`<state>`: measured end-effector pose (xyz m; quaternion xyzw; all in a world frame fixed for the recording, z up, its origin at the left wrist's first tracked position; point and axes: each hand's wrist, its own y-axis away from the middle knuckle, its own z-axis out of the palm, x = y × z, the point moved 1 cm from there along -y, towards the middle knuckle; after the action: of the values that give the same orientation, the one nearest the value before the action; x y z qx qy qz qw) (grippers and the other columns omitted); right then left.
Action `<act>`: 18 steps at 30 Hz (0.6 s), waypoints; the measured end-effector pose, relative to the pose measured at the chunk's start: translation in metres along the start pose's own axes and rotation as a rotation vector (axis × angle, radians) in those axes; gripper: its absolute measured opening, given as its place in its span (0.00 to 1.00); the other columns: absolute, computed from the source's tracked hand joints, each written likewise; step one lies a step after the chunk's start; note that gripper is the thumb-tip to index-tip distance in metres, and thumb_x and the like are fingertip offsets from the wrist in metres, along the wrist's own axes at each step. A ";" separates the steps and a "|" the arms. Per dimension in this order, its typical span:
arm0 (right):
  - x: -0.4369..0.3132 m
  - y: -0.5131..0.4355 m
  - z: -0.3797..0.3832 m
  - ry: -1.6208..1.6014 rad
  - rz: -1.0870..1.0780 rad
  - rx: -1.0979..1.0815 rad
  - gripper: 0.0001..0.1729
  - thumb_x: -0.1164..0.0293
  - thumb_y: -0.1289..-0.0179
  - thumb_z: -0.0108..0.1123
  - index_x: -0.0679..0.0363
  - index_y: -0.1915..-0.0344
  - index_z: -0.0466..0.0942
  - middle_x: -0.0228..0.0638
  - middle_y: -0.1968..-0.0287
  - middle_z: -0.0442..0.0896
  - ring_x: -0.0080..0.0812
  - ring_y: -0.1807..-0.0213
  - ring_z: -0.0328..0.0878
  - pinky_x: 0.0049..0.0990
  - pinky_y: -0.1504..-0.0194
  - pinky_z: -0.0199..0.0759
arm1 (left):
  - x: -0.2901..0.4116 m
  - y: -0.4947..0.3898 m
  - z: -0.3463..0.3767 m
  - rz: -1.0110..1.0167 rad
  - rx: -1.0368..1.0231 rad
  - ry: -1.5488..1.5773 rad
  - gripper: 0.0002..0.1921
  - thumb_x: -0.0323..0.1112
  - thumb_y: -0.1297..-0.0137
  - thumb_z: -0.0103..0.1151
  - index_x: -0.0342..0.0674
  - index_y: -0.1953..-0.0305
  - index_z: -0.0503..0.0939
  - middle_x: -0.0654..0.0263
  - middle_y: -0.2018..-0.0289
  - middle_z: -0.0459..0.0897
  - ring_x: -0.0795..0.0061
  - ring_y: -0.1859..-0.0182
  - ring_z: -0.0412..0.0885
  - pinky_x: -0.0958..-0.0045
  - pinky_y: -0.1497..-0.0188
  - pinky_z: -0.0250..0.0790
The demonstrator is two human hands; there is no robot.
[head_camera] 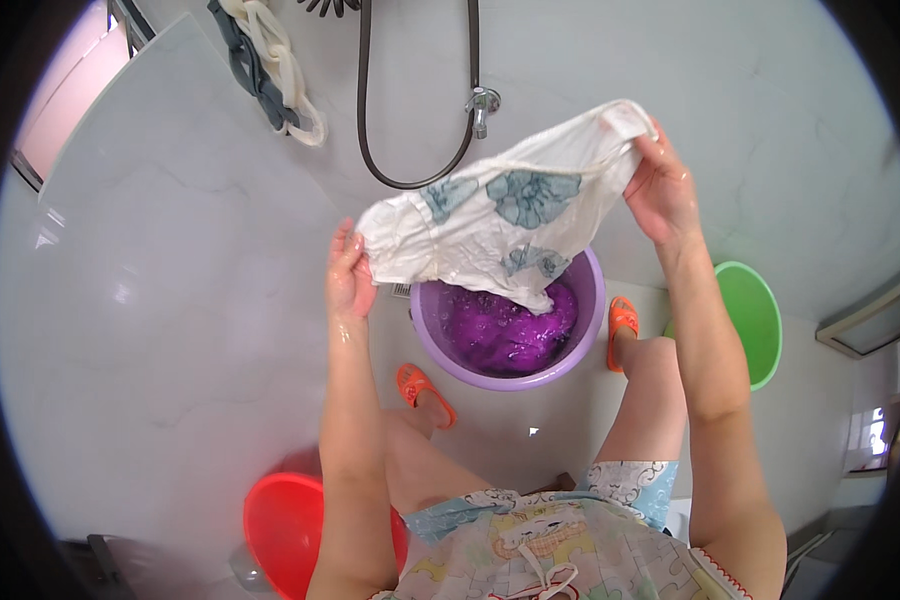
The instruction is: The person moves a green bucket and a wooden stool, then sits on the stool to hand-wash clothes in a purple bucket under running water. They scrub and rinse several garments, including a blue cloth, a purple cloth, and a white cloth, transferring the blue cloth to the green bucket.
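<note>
A wet white garment (465,247) with blue-grey flower prints is stretched between my two hands. My left hand (352,274) grips its lower left end, the fingers partly behind the cloth. Higher up and to the right, my right hand (666,184) pinches the other end. Below the garment stands a purple plastic basin (487,382), its far rim partly hidden by the cloth. Bright purple fabric (510,337) lies in water inside the basin. The garment's lowest corner hangs over the basin, and I cannot tell whether it touches the water.
A red plastic basin (281,517) stands at lower left, a green one (754,326) at right. My feet in orange slippers (416,382) flank the purple basin. On the far wall are a tap (481,112) and a looped shower hose (364,97). Twisted cloths (270,67) hang at upper left.
</note>
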<state>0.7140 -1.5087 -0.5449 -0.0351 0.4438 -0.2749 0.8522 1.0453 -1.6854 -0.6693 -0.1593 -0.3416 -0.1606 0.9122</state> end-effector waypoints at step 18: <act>0.301 0.066 -0.152 1.738 1.164 -0.496 0.52 0.52 0.45 0.61 0.37 0.27 0.40 0.46 0.28 0.51 0.49 0.27 0.45 0.47 0.32 0.48 | -0.256 0.034 -0.068 -0.651 -0.019 -1.849 0.36 0.45 0.46 0.64 0.56 0.35 0.61 0.46 0.39 0.60 0.47 0.38 0.62 0.52 0.38 0.58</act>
<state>0.7617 -1.5754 -0.8787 0.2171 0.8896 0.3401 0.2138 0.9148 -1.6351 -0.8970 -0.1277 -0.9475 -0.2192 0.1947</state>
